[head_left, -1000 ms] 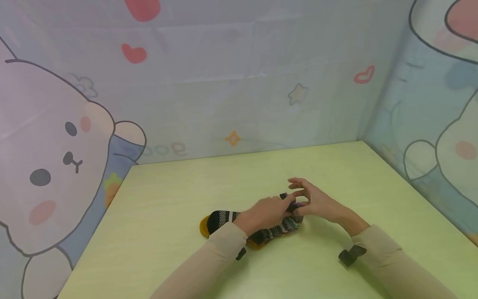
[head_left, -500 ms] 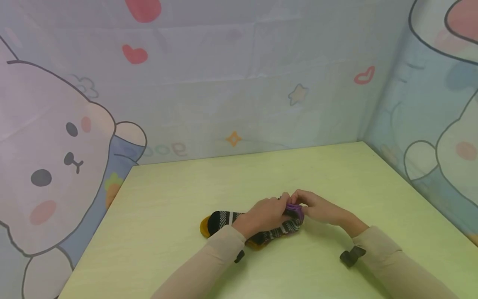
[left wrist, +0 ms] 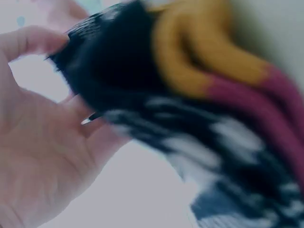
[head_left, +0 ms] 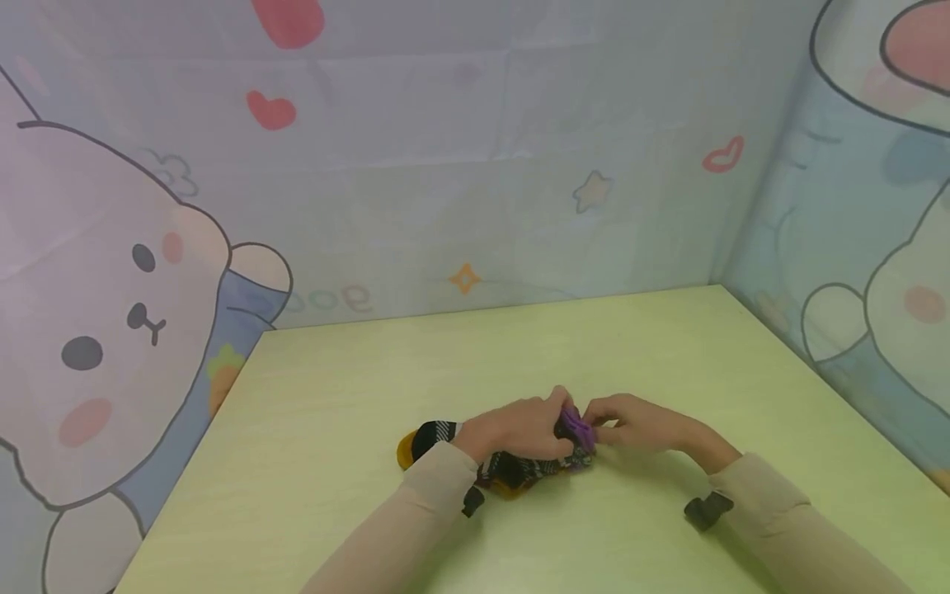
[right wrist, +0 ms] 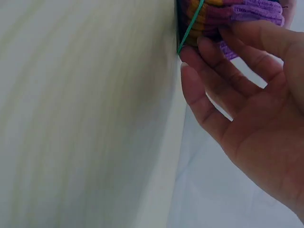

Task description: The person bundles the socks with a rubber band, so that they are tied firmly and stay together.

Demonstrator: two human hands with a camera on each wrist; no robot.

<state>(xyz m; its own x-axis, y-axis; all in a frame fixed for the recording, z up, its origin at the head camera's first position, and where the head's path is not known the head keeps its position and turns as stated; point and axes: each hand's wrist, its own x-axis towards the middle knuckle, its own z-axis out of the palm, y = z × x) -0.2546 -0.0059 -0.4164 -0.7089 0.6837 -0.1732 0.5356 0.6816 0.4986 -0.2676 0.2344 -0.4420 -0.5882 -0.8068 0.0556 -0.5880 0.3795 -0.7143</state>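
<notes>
A pair of socks (head_left: 512, 472) lies across the table, black with white pattern, mustard toes and heels, and purple cuffs (head_left: 579, 427). My left hand (head_left: 519, 431) holds them from above near the cuff end, hiding part of the middle. In the left wrist view its thumb and fingers grip a dark fold, beside mustard and maroon parts (left wrist: 251, 111). At the cuffs, my right hand (head_left: 640, 424) pinches the purple edge. The right wrist view shows its thumb and fingers (right wrist: 232, 90) on the layered cuffs, where a green thread (right wrist: 191, 27) crosses the knit.
The pale yellow-green table (head_left: 356, 379) extends around the socks. Behind it and at the sides hang printed cloth walls (head_left: 416, 165) with cartoon animals. A dark wrist-worn device (head_left: 707, 511) sits below the right sleeve, and another one (head_left: 472, 500) below the left.
My right hand has come down from a spread pose to the purple cuff and pinches it. My left hand has turned slightly, and the cuff edge shows more now.
</notes>
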